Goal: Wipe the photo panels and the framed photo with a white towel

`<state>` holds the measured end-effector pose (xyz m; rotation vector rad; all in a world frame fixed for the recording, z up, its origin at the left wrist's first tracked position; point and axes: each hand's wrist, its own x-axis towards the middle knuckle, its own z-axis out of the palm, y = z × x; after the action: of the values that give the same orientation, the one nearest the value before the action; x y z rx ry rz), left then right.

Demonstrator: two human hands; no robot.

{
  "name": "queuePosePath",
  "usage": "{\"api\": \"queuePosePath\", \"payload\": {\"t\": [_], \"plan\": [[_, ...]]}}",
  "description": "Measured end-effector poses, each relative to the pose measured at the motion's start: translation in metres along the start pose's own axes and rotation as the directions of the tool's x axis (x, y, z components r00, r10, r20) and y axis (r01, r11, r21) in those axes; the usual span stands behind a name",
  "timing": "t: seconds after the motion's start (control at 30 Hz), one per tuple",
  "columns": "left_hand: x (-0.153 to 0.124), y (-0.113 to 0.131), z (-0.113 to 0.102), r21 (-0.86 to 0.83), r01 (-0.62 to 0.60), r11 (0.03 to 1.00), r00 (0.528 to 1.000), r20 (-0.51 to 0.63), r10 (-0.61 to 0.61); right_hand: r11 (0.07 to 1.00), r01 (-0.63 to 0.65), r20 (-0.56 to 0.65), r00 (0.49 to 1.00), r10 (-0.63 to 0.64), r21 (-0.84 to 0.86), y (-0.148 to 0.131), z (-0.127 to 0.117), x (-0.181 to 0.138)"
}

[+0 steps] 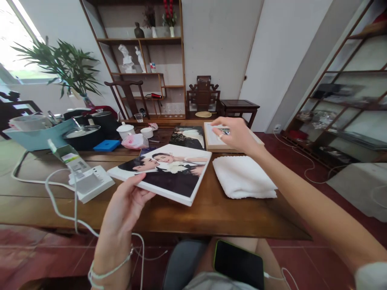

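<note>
My left hand grips the near left edge of a large photo panel showing two people, and tilts it just above the wooden table. My right hand reaches far across the table. Its fingers curl onto a light wooden picture frame that lies flat at the far edge. A folded white towel lies between the two, under my right forearm. Another dark photo panel lies flat behind the one I hold.
A white power strip with cables sits at the left. Pots, white cups, a blue box and a pink bag crowd the far left. A phone rests on my lap. Shelves and chairs stand behind.
</note>
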<state>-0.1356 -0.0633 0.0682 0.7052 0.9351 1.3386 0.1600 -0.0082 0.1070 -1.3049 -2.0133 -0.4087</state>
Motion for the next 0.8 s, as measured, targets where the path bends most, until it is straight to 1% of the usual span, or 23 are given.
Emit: {"api": "queuePosePath", "payload": {"t": [0.03,0.07,0.1,0.17,0.27,0.37,0.47,0.63,0.7,0.8], "plan": [[0.000,0.003,-0.002,0.000,0.003,1.000,1.000,-0.003,-0.003,0.998,0.014,0.140,0.990,-0.006,-0.057,0.007,0.017,0.015],[-0.001,0.005,-0.004,-0.001,0.005,1.000,1.000,-0.010,-0.005,0.990,0.052,0.305,0.952,-0.009,-0.134,0.012,0.033,0.027],[-0.001,0.006,-0.005,0.004,0.007,1.000,1.000,-0.017,-0.007,0.986,0.081,0.389,0.921,-0.018,-0.145,0.015,0.048,0.037],[0.000,0.007,-0.005,0.029,0.005,1.000,0.999,-0.037,-0.004,0.978,0.126,0.494,0.869,-0.029,-0.164,0.018,0.075,0.051],[0.000,0.006,-0.004,0.065,-0.003,0.998,0.998,-0.068,0.007,0.964,0.184,0.592,0.805,-0.035,-0.193,0.018,0.106,0.061],[0.003,0.004,-0.003,0.072,0.004,0.997,0.997,-0.083,0.002,0.944,0.223,0.661,0.750,-0.008,-0.242,0.019,0.129,0.065],[0.007,0.002,-0.004,0.076,0.022,0.997,0.996,-0.085,-0.015,0.928,0.256,0.708,0.706,0.012,-0.271,0.021,0.145,0.066],[0.014,-0.003,-0.009,0.086,0.028,0.996,0.999,-0.043,-0.024,0.916,0.328,0.765,0.643,-0.039,-0.229,0.016,0.160,0.065],[0.016,-0.004,-0.010,0.078,0.027,0.997,0.999,-0.042,-0.024,0.913,0.348,0.768,0.637,-0.062,-0.215,0.011,0.163,0.063],[0.017,-0.005,-0.009,0.070,0.038,0.997,0.997,-0.063,-0.033,0.909,0.360,0.745,0.661,-0.089,-0.210,0.004,0.165,0.060]]}}
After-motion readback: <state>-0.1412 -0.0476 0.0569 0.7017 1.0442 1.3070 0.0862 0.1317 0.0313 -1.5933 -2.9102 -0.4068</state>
